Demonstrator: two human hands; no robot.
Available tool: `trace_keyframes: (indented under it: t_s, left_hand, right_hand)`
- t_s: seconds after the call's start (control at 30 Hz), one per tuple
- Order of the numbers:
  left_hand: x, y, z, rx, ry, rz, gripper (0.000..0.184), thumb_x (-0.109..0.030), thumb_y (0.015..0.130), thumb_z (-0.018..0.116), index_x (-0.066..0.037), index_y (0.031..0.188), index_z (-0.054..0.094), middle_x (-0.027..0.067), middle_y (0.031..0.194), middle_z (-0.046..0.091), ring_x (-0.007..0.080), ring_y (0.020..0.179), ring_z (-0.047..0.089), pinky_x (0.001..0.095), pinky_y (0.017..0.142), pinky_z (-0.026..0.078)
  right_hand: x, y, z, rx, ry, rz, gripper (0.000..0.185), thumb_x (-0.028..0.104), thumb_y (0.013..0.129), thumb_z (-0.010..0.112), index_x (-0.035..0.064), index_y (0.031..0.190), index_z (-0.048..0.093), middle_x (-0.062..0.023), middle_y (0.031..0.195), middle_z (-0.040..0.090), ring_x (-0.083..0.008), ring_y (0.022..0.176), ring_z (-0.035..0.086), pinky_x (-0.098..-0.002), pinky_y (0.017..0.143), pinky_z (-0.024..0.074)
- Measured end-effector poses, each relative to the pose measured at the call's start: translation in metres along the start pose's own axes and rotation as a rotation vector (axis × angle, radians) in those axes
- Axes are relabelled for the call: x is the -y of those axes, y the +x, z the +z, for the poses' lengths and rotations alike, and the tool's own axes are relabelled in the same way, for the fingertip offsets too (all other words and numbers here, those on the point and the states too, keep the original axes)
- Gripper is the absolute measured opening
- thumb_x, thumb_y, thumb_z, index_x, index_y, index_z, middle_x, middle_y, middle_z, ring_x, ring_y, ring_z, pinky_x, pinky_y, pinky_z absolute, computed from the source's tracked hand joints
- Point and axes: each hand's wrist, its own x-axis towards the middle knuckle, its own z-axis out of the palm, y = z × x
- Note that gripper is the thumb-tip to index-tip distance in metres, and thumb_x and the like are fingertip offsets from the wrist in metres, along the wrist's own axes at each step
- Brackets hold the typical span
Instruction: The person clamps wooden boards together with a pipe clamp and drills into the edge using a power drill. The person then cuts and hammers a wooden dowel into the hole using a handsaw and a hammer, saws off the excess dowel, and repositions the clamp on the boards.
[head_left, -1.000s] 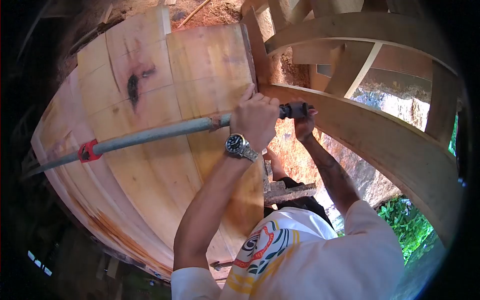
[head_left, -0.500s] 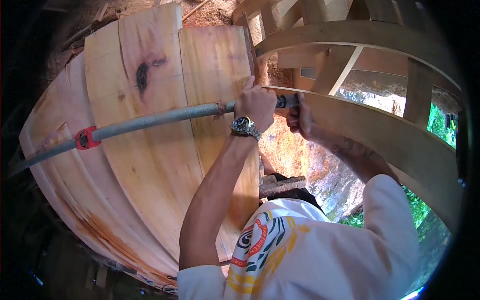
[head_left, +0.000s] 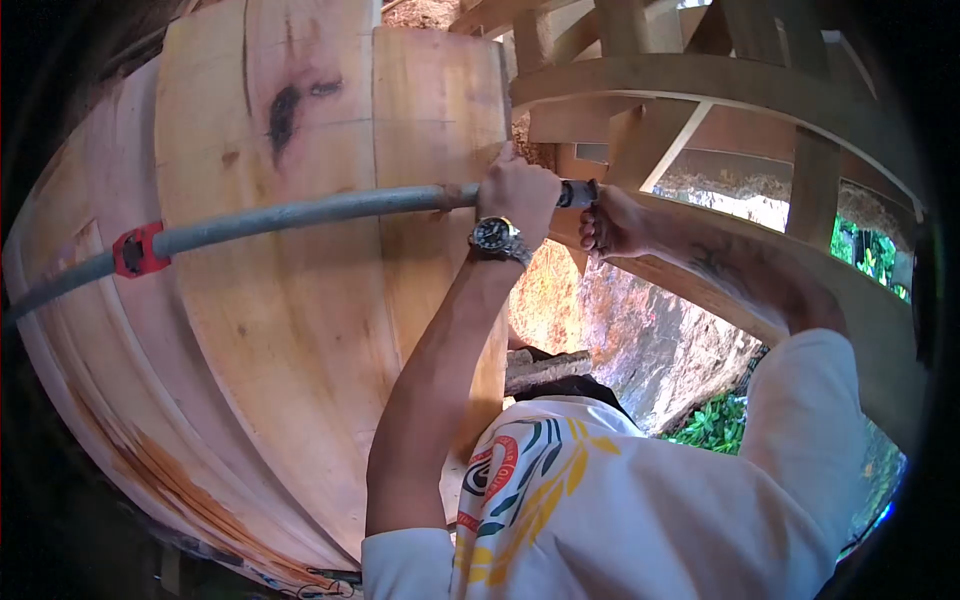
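A long grey pipe clamp (head_left: 320, 208) lies across wide, pale wooden planks (head_left: 300, 290). My left hand (head_left: 517, 190), with a watch on its wrist, is wrapped round the pipe near its right end, by the planks' right edge. At the dark clamp head (head_left: 577, 194), my right hand (head_left: 615, 223) has its fingers curled on the handle end, which the fingers mostly hide. Toward the left of the pipe sits a red clamp jaw (head_left: 141, 250).
Curved wooden ribs (head_left: 720, 75) and crosspieces form a frame at the upper right. A broad curved beam (head_left: 860, 300) runs beneath my right arm. Rough wood pieces (head_left: 545, 370) lie below my hands, and green leaves (head_left: 712, 425) show beyond.
My right hand has turned about the clamp's end, and its forearm has swung up and to the right. My left hand stays on the pipe. The view has shifted a little.
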Motion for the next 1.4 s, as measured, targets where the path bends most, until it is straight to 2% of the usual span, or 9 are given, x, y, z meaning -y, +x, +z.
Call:
trace_keyframes:
  t_s: [0.13,0.3,0.87,0.97,1.07,1.1,1.17,1.23,1.4]
  left_hand:
    - [-0.003,0.003,0.011,-0.036,0.044,-0.019,0.019,-0.015,0.090,0.062,-0.016,0.083,0.079,0.0042,0.080,0.076,0.0200,0.083,0.074,0.0406,0.109,0.041]
    - [0.001,0.001,0.013,-0.044,0.009,0.043,0.023,-0.014,0.090,0.060,-0.018,0.078,0.078,0.0046,0.079,0.076,0.0192,0.077,0.074,0.0350,0.102,0.041]
    - [0.000,0.004,0.007,-0.016,0.019,-0.011,0.020,-0.025,0.090,0.063,-0.017,0.084,0.080,0.0034,0.081,0.077,0.0203,0.079,0.074,0.0375,0.089,0.049]
    - [-0.006,0.012,0.027,-0.018,-0.001,-0.089,0.021,-0.028,0.086,0.069,-0.010,0.089,0.079,0.0070,0.083,0.076,0.0265,0.083,0.072,0.0391,0.074,0.054]
    - [-0.006,0.032,0.078,-0.334,-0.019,0.005,0.012,-0.024,0.071,0.068,-0.014,0.067,0.072,0.0079,0.076,0.072,0.0304,0.079,0.069,0.0424,0.065,0.052]
    - [-0.006,0.040,0.093,-0.482,0.106,-0.040,0.011,-0.024,0.068,0.068,-0.015,0.064,0.072,0.0079,0.074,0.071,0.0327,0.082,0.068,0.0476,0.067,0.054]
    - [-0.016,0.019,0.105,-0.606,0.132,-0.112,0.021,-0.028,0.075,0.066,-0.014,0.090,0.074,0.0115,0.106,0.070,0.0342,0.113,0.062,0.0530,0.101,0.047]
    - [-0.029,-0.055,0.089,-0.851,0.086,-0.139,0.037,-0.028,0.078,0.066,-0.016,0.113,0.070,0.0112,0.128,0.063,0.0334,0.128,0.052,0.0541,0.113,0.038]
    - [-0.081,-0.292,0.110,-0.941,0.047,-0.443,0.047,-0.021,0.085,0.063,-0.017,0.131,0.059,0.0102,0.146,0.050,0.0328,0.145,0.036,0.0559,0.118,0.028]
  right_hand:
    - [-0.001,0.001,0.000,-0.022,0.088,-0.156,0.045,0.048,0.105,0.035,0.0165,0.074,0.042,0.0030,0.059,0.035,-0.0137,0.051,0.040,-0.0334,0.053,0.0347]
    - [0.006,0.007,-0.003,0.023,0.040,-0.014,0.039,0.041,0.101,0.037,0.0211,0.068,0.031,0.0074,0.058,0.020,-0.0113,0.049,0.021,-0.0299,0.051,0.0190]
    - [0.075,0.041,-0.034,0.238,-0.127,0.675,0.044,0.038,0.100,0.053,0.0155,0.063,0.043,0.0002,0.050,0.036,-0.0147,0.045,0.036,-0.0322,0.046,0.0292]
    - [0.064,0.047,-0.059,0.209,-0.128,0.346,0.035,0.043,0.101,0.057,0.0153,0.079,0.060,0.0000,0.059,0.055,-0.0163,0.050,0.054,-0.0335,0.048,0.0436]
    - [0.063,0.029,-0.057,0.150,-0.459,-0.041,0.023,0.037,0.101,0.058,0.0167,0.091,0.066,-0.0004,0.066,0.061,-0.0154,0.056,0.059,-0.0324,0.052,0.0480]
    - [0.063,0.025,-0.054,0.145,-0.530,-0.113,0.020,0.035,0.101,0.059,0.0171,0.095,0.068,-0.0006,0.069,0.063,-0.0151,0.058,0.060,-0.0320,0.053,0.0495]
    - [0.065,0.029,-0.050,0.175,-0.469,-0.063,0.018,0.031,0.101,0.059,0.0150,0.103,0.068,-0.0008,0.072,0.064,-0.0155,0.058,0.060,-0.0324,0.054,0.0506]
    - [0.073,0.045,-0.051,0.213,-0.327,0.090,0.017,0.027,0.100,0.059,0.0116,0.106,0.065,0.0003,0.070,0.058,-0.0152,0.055,0.055,-0.0330,0.054,0.0494]
    - [0.103,0.082,-0.073,0.374,-0.387,0.071,0.020,0.028,0.100,0.058,0.0116,0.107,0.067,0.0013,0.069,0.055,-0.0118,0.062,0.057,-0.0282,0.056,0.0512]
